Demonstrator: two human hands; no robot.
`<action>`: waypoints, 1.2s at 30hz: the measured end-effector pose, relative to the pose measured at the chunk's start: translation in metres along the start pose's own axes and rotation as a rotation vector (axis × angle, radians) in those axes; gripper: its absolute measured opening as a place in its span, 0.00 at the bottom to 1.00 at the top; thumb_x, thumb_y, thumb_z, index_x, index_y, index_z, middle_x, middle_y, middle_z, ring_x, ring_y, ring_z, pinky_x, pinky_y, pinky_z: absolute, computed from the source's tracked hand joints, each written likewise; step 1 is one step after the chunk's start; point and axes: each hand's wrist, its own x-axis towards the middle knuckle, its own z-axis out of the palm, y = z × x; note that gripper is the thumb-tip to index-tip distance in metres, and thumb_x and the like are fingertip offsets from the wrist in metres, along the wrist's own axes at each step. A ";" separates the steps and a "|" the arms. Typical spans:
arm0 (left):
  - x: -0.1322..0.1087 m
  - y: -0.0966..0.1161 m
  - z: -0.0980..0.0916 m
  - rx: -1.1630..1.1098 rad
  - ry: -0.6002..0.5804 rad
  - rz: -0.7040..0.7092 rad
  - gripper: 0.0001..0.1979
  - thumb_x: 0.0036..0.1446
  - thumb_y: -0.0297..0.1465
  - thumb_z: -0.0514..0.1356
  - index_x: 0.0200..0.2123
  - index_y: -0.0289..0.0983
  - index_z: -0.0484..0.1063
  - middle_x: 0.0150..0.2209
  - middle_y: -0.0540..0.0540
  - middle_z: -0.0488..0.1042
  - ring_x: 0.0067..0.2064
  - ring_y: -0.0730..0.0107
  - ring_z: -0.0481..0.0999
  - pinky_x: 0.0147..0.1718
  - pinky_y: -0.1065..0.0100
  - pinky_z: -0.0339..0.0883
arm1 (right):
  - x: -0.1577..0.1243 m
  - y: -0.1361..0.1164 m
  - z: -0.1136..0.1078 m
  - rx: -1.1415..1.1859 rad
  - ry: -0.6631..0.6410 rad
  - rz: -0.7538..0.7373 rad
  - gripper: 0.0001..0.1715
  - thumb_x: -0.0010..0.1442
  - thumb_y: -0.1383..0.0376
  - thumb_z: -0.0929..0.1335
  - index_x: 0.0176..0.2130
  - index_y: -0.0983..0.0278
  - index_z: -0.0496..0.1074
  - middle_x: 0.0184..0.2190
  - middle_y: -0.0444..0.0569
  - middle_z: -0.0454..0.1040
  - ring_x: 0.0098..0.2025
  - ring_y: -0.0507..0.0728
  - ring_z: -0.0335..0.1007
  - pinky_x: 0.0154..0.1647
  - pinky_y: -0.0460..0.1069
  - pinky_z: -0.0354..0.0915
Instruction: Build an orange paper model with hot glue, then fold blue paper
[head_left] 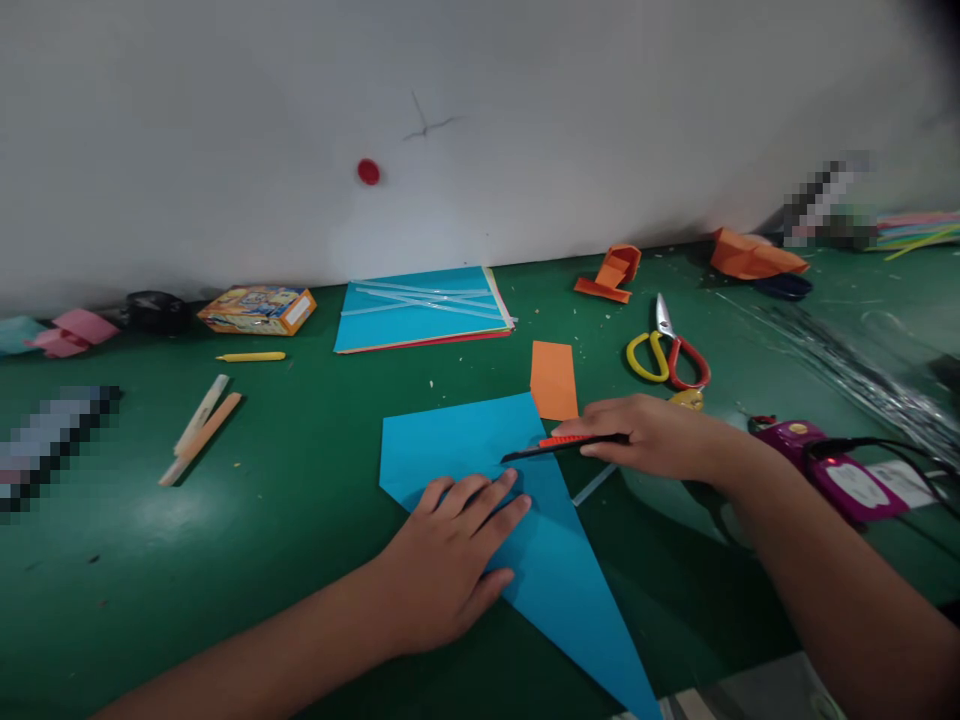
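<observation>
A folded sheet of blue paper [457, 435] lies on the green table in front of me. My left hand [457, 560] rests flat on it with fingers spread. My right hand [652, 435] is wrapped round a utility knife [566, 443] with a red and black body. The knife's tip points left and meets the paper, just above my left fingertips. Beside the knife, a small orange paper piece [553, 380] lies near the blue sheet's right edge. A thin pale strip [595, 485] sits below my right hand.
Behind stand a stack of coloured paper [420, 310], a patterned box [259, 310] and a folded orange paper piece [611, 275]. Scissors [667, 350] with yellow and red handles lie at right, near a purple device [832, 470] with a cable. A yellow pen [251, 357] lies left.
</observation>
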 end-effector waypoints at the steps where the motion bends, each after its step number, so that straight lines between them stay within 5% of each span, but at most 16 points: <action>1: 0.000 0.000 0.001 0.002 0.006 0.001 0.30 0.72 0.41 0.51 0.74 0.45 0.51 0.76 0.46 0.50 0.67 0.48 0.62 0.61 0.47 0.56 | 0.000 0.000 0.000 0.001 0.005 0.000 0.25 0.72 0.54 0.65 0.65 0.49 0.71 0.50 0.50 0.81 0.46 0.61 0.77 0.46 0.53 0.69; 36: -0.001 0.000 0.006 0.055 0.016 -0.004 0.31 0.72 0.42 0.50 0.74 0.44 0.50 0.77 0.46 0.48 0.68 0.47 0.60 0.63 0.45 0.55 | -0.005 0.002 -0.006 0.019 -0.008 0.034 0.24 0.72 0.55 0.64 0.64 0.52 0.72 0.47 0.51 0.80 0.41 0.60 0.77 0.42 0.52 0.69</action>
